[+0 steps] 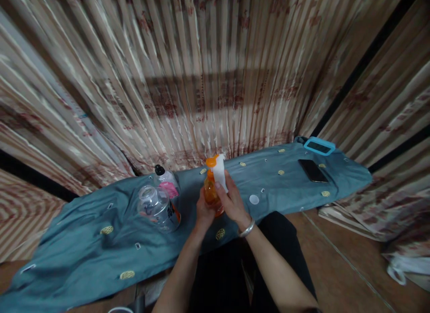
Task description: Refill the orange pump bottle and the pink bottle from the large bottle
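Observation:
An orange see-through pump bottle [211, 189] with an orange pump head stands upright between my hands, over the near edge of the cloth-covered bench. My left hand [203, 210] is wrapped round its lower body. In my right hand [231, 197], a white tissue [220, 171] is pinched and held against the bottle's neck and upper side. A silver bangle circles the right wrist. Left of my hands are a large clear plastic bottle [163, 212] with no cap on it and a smaller clear bottle with a black cap [167, 180] and pink on its side.
A teal patterned cloth [83, 250] covers the bench. On its right part lie a dark phone [313, 170] and a blue-framed device [319, 145]. A small white disc [254, 199] rests right of my hands. Striped curtains [208, 80] hang close behind and at both sides.

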A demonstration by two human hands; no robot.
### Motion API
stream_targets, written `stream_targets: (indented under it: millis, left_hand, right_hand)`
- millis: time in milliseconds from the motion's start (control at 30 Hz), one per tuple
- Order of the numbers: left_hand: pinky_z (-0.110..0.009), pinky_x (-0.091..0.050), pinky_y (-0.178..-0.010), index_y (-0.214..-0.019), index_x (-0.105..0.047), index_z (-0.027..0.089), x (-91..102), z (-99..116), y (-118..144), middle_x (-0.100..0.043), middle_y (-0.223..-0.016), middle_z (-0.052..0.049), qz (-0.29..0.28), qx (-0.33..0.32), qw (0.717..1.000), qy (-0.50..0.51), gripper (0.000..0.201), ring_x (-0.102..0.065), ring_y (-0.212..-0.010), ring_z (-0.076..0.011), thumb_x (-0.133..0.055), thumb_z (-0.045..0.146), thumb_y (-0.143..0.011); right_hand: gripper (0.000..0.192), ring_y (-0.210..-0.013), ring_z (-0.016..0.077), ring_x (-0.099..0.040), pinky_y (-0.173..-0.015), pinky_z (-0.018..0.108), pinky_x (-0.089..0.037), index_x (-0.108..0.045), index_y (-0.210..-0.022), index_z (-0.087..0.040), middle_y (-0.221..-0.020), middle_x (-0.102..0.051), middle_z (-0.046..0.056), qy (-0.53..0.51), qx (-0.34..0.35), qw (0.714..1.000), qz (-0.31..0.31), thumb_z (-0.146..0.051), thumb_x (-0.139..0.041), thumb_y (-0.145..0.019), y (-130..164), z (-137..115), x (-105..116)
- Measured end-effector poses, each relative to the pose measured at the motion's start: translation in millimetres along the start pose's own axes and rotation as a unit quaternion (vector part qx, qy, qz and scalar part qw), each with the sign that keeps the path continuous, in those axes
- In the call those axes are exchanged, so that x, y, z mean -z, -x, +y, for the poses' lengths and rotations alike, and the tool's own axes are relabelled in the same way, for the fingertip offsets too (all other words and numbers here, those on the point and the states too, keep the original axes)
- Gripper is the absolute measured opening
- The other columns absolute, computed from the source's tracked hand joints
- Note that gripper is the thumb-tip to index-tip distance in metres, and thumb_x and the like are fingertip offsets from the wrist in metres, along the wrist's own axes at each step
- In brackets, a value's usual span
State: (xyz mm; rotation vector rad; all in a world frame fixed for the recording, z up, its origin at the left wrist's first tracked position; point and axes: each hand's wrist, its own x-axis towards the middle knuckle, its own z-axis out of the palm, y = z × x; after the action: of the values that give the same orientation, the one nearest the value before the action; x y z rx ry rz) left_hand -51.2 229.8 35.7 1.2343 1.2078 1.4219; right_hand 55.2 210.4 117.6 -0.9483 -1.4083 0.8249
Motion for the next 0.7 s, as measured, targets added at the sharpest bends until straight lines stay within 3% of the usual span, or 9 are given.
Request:
stream_targets:
  millis: [167,333,433,600,700]
  left_hand:
    - [-0.041,-0.055,-0.095,-0.122,-0.055,0.021,10.0,-1,-2,-0.073,-0.116,-0.009,-0.039,0.002,0.999,0.031,0.077,-0.070,-0.107,-0.0271,-0.087,0.044,-0.056]
    - [-0.043,-0.053,-0.098,-0.113,-0.062,0.020,11.1,2,-3,-0.074,-0.113,-0.010,-0.094,0.015,0.995,0.012,0.066,-0.070,-0.106,-0.0283,-0.087,0.045,-0.057]
    - [-0.042,-0.053,-0.098,-0.111,-0.063,0.019,7.0,1,-1,-0.075,-0.112,-0.010,-0.110,0.013,0.994,0.008,0.063,-0.070,-0.105,-0.0279,-0.085,0.049,-0.060]
    - [-0.039,-0.056,-0.094,-0.121,-0.057,0.021,-4.6,-4,2,-0.073,-0.113,-0.007,-0.048,0.009,0.998,0.028,0.075,-0.070,-0.102,-0.0248,-0.086,0.053,-0.059]
    - [-0.041,-0.056,-0.096,-0.119,-0.060,0.023,-13.3,-4,7,-0.073,-0.107,-0.007,0.009,0.024,0.998,0.056,0.054,-0.070,-0.104,-0.0252,-0.066,0.061,-0.080]
  right_hand:
    - [0.037,-0.107,0.0226,-0.066,-0.093,0.047,-0.054,-0.062,-0.124,-0.020,-0.126,-0.065,0.008,-0.024,-0.034,0.994,-0.100,-0.044,-0.060,-0.096,-52,6,10]
    - [0.035,-0.098,0.0203,-0.067,-0.084,0.042,-0.057,-0.063,-0.120,-0.018,-0.119,-0.067,0.007,-0.023,-0.076,0.989,-0.128,-0.043,-0.062,-0.095,-88,14,16]
    - [0.035,-0.097,0.0200,-0.067,-0.083,0.041,-0.057,-0.063,-0.119,-0.018,-0.117,-0.067,0.006,-0.001,-0.068,0.994,-0.080,-0.044,-0.062,-0.095,-74,16,17]
    - [0.036,-0.107,0.0221,-0.065,-0.094,0.047,-0.053,-0.062,-0.123,-0.020,-0.123,-0.066,0.008,0.069,0.000,0.997,0.041,-0.045,-0.058,-0.097,-13,12,4]
    - [0.045,-0.130,0.0291,-0.053,-0.109,0.058,-0.039,-0.054,-0.137,-0.023,-0.142,-0.056,0.011,0.131,0.040,0.985,0.106,-0.045,-0.054,-0.098,18,16,-17]
